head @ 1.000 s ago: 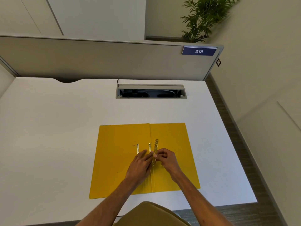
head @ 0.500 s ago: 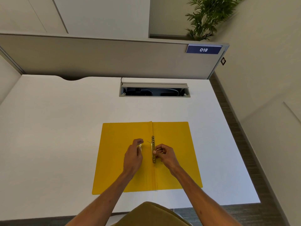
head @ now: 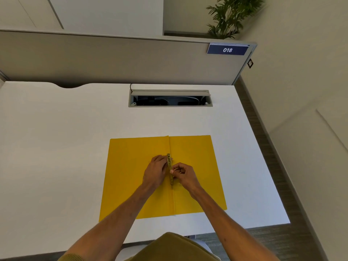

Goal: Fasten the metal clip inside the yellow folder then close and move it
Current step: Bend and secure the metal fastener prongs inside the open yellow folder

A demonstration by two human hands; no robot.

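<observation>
White was the colour of the big tabletop (head: 56, 147), and a grey wall panel (head: 94, 59) stood along its far edge with a blue sign (head: 227, 49) reading 018 at its right end. A green plant (head: 229, 16) showed behind the panel. A long open slot (head: 170, 98) with cables inside sat near the far edge of the tabletop. The yellow folder (head: 128, 185) lay open and flat close to the near edge, a bit toward the right side. Two bare arms reached over the near edge onto it. The left hand (head: 155, 172) lay on the left page just beside the fold, its fingers bent down and touching the top part of the clip. The right hand (head: 185, 175) sat on the right page just beside the fold, its fingers curled and pinching something thin at the middle of the clip; it was too small to tell just what. The metal clip (head: 170, 167) was a thin gold strip running along the fold in the middle of the folder, between the two hands.
</observation>
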